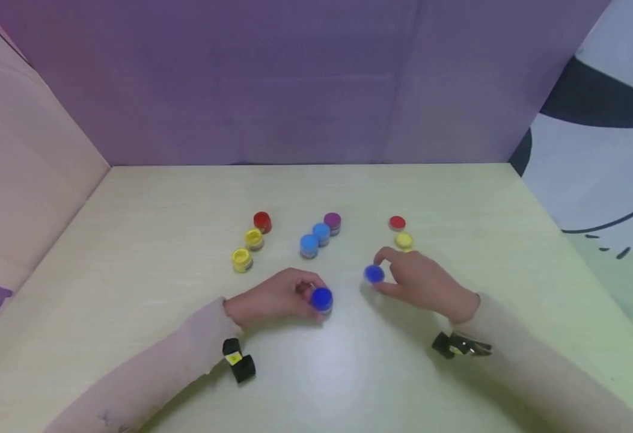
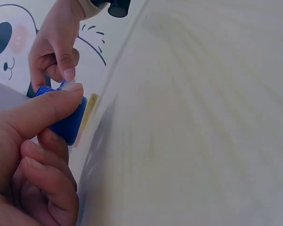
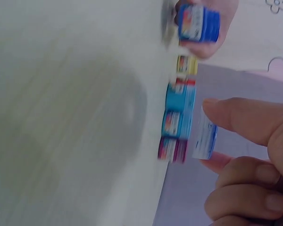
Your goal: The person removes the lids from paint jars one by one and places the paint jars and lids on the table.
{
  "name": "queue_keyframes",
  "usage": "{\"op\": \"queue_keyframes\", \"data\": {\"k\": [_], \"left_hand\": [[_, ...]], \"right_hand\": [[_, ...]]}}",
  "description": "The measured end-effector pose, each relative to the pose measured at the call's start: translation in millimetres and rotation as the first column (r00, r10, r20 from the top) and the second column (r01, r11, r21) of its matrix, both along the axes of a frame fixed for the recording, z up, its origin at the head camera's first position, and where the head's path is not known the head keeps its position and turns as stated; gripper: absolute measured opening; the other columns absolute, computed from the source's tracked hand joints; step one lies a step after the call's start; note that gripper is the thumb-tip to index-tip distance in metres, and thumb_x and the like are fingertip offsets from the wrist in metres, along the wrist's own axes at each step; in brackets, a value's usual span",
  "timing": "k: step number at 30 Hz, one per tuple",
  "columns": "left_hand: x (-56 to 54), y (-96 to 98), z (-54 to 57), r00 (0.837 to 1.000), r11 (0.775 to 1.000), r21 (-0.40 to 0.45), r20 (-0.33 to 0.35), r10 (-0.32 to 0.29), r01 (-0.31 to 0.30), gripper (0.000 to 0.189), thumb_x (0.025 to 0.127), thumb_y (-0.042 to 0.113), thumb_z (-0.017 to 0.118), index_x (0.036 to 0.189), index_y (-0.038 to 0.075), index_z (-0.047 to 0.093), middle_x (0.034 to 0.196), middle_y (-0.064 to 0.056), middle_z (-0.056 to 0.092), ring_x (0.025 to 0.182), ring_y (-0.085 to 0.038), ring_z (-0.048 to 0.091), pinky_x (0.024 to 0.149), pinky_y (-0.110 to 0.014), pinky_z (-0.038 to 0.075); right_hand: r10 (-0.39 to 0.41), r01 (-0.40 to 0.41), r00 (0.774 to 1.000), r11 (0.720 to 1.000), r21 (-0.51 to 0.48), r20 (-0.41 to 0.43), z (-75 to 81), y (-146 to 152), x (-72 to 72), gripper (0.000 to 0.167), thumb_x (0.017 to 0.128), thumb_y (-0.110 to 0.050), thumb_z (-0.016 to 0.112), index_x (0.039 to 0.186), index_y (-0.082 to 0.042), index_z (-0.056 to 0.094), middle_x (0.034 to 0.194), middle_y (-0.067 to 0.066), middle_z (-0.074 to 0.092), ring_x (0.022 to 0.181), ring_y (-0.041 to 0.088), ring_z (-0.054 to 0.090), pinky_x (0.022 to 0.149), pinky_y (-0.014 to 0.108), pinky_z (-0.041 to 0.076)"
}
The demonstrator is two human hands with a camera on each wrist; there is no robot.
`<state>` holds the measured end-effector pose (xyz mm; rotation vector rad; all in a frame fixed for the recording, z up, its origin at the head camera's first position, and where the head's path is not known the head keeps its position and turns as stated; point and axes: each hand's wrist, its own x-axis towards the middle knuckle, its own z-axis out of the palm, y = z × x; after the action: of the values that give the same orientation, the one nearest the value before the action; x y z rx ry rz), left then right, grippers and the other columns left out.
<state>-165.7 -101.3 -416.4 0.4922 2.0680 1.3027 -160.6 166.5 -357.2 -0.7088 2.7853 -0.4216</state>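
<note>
My left hand (image 1: 281,294) grips a small dark blue paint jar (image 1: 321,300) between thumb and fingers, near the middle of the table. In the right wrist view its printed label and ridged blue neck show. To the right, my right hand (image 1: 421,279) pinches a dark blue lid (image 1: 373,274) by its edge, between thumb and finger. The lid is apart from the jar, and its pale side shows in the right wrist view. Just beyond the right hand lie a yellow lid (image 1: 404,240), another partly hidden by the hand, and a red lid (image 1: 397,223).
Farther back on the pale table (image 1: 159,228), a red jar (image 1: 262,221) and two yellow jars (image 1: 242,260) form a slanted row. Beside them stand two light blue jars (image 1: 309,245) and a purple jar (image 1: 332,222). A purple panel (image 1: 305,90) rises along the back edge.
</note>
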Motion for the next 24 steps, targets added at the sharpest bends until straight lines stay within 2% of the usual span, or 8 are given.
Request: {"op": "queue_keyframes", "data": {"k": [8,13,17,24], "left_hand": [[-3.2,-18.5,6.5,0.997,0.998,-0.011,-0.039,0.063,-0.064,0.033,0.074,0.024,0.081,0.104,0.021,0.066,0.075,-0.002,0.051,0.077,-0.019,0.05,0.071,-0.031,0.041],[-4.9,-25.4,7.0,0.988,0.988,-0.011,-0.011,0.154,-0.154,0.032,0.075,0.02,0.08,0.104,0.018,0.066,0.079,-0.004,0.053,0.08,-0.02,0.05,0.072,-0.031,0.042],[-5.7,-29.5,7.0,0.98,0.981,-0.016,0.02,0.196,-0.196,0.032,0.075,0.017,0.08,0.104,0.017,0.065,0.085,-0.005,0.057,0.084,-0.021,0.05,0.075,-0.031,0.042],[-6.4,-35.4,6.6,0.976,0.973,-0.073,-0.01,0.219,-0.22,0.033,0.077,0.018,0.078,0.107,0.018,0.064,0.088,-0.005,0.058,0.086,-0.021,0.051,0.076,-0.031,0.042]], "right_hand": [[-0.041,0.041,0.999,0.996,-0.084,-0.009,-0.5,22,-16.5,0.037,0.084,-0.019,0.071,0.111,0.0,0.054,0.053,-0.005,0.035,0.048,0.009,0.033,0.046,0.022,0.029],[-0.089,0.089,0.996,0.989,-0.121,0.004,-2.1,35,-23.8,0.038,0.083,-0.018,0.072,0.111,0.0,0.054,0.053,-0.004,0.033,0.047,0.011,0.033,0.046,0.023,0.028],[-0.139,0.141,0.99,0.984,-0.109,0.026,-2.4,43,-32.5,0.038,0.083,-0.018,0.072,0.112,-0.001,0.053,0.053,-0.003,0.033,0.047,0.013,0.033,0.046,0.024,0.028],[-0.224,0.226,0.974,0.973,-0.042,0.046,-3.2,58,-51.0,0.04,0.086,-0.021,0.069,0.115,-0.001,0.051,0.057,0.001,0.038,0.053,0.017,0.039,0.051,0.027,0.033]]}}
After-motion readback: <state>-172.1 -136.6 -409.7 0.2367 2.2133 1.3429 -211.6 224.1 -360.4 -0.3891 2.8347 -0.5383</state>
